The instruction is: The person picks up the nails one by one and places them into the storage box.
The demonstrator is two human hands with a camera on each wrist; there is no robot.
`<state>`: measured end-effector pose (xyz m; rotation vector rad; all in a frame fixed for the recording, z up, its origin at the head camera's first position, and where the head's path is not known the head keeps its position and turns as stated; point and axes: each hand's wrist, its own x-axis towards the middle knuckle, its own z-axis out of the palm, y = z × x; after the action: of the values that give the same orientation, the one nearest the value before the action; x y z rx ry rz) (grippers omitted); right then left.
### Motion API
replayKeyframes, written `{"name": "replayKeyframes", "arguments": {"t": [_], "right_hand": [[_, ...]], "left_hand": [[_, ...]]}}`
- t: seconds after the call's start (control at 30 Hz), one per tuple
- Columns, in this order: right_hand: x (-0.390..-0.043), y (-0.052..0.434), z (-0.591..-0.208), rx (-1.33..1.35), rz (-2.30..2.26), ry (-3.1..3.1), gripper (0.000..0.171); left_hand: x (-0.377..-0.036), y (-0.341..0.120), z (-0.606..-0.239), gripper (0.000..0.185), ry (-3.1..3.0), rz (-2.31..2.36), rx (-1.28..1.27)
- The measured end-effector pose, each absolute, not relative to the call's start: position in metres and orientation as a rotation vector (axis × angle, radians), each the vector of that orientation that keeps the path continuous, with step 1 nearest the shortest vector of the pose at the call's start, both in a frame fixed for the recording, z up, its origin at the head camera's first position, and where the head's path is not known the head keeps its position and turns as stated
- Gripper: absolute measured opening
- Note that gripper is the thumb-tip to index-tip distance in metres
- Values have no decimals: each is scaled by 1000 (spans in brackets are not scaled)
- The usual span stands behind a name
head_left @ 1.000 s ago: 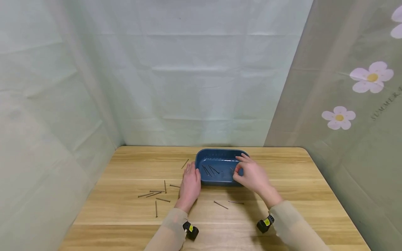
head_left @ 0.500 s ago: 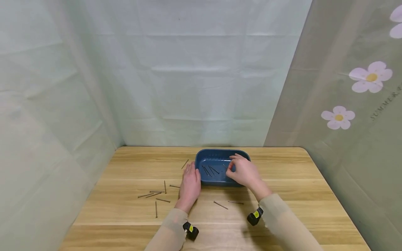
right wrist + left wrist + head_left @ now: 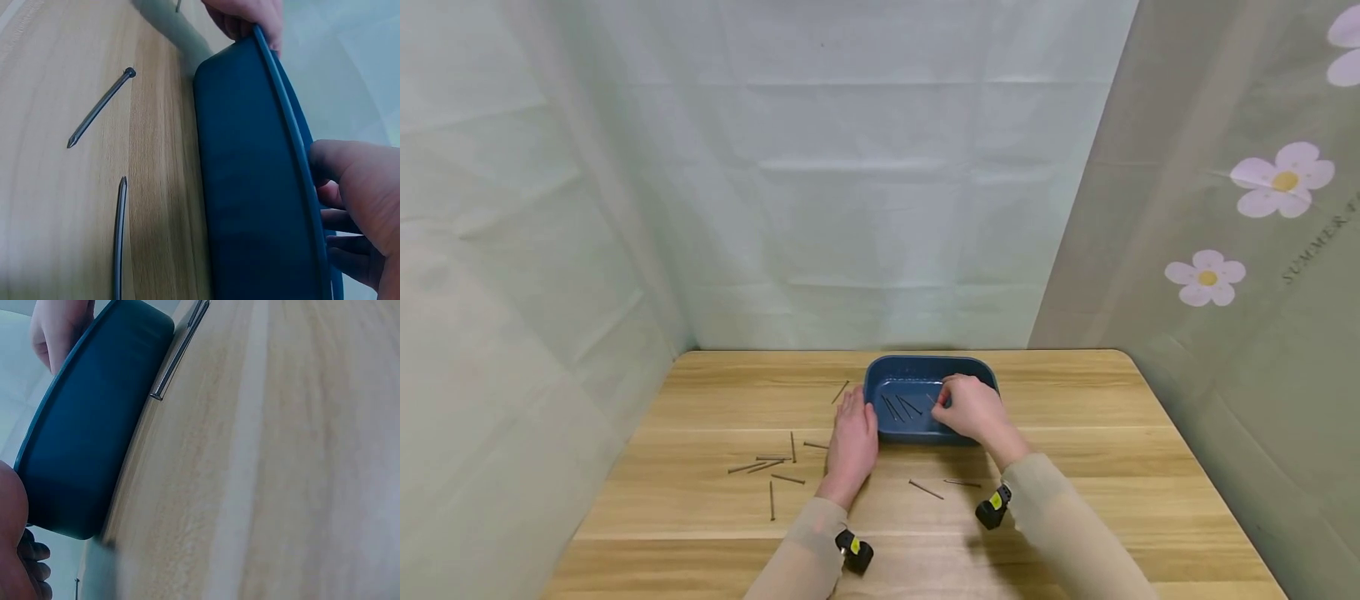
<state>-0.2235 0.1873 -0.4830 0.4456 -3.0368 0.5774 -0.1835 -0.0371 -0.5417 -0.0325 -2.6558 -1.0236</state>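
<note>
A blue rectangular dish [image 3: 917,437] stands near the back of the table, with several dark nails [image 3: 909,405] lying in its left half. My left hand [image 3: 853,437] rests against the dish's left end, its fingers fairly straight along the wall. Over the right half of the dish, my right hand [image 3: 972,407] pinches a nail [image 3: 931,399] between thumb and index finger. Its fingertips are below the rim level, and most of that nail is hidden. From the right wrist, the dish wall [image 3: 250,169] covers the fingertips.
Several loose nails [image 3: 787,478] are scattered left of my left hand. Another nail [image 3: 840,392] lies by the dish's back left corner. In front of the dish are two nails, one slanted [image 3: 926,489] and one nearly level [image 3: 962,482]. Pale cloth [image 3: 880,208] hangs behind the table.
My right hand has moved left and slightly down into the dish, carrying the pinched nail toward the ones lying there. My left hand stays at the dish's left end.
</note>
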Motion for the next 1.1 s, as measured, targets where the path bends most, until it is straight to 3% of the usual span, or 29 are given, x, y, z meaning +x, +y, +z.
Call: {"name": "replayKeyframes", "arguments": {"t": [0.6,1.1], "right_hand": [[-240,164,-487,424,502,-3132,18],[-252,144,-503,393,341,-3153,43]], "left_hand": [[-183,-36,-542,48,-2653,-1027,-33],[-183,-37,-541,49,-2661,-1016,-31]]}}
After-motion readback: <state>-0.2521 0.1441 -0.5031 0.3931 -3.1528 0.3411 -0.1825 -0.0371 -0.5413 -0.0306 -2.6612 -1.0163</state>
